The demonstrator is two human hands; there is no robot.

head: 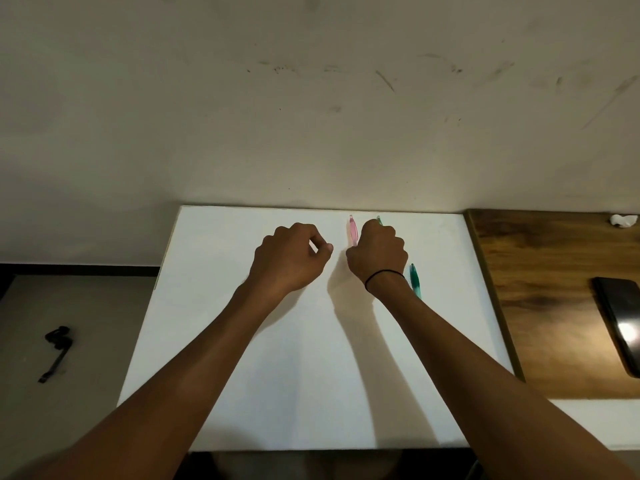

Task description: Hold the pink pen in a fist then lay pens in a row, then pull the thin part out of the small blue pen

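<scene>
Scuffed off-white wall behind, with a smooth white board (311,358) lying flat up against it. Left hand (289,259) is over the board's far middle, fingers curled into a loose fist with nothing in it. Right hand (377,256) sits just right of it, clenched round a green pen (379,220) whose tip pokes out the top. Translucent pink pen (353,230) lies on the board between the two hands, teal pen (415,279) just right of the right wrist. Wood-grain desk (540,289) right of the board holds a glossy black phone (620,320)
</scene>
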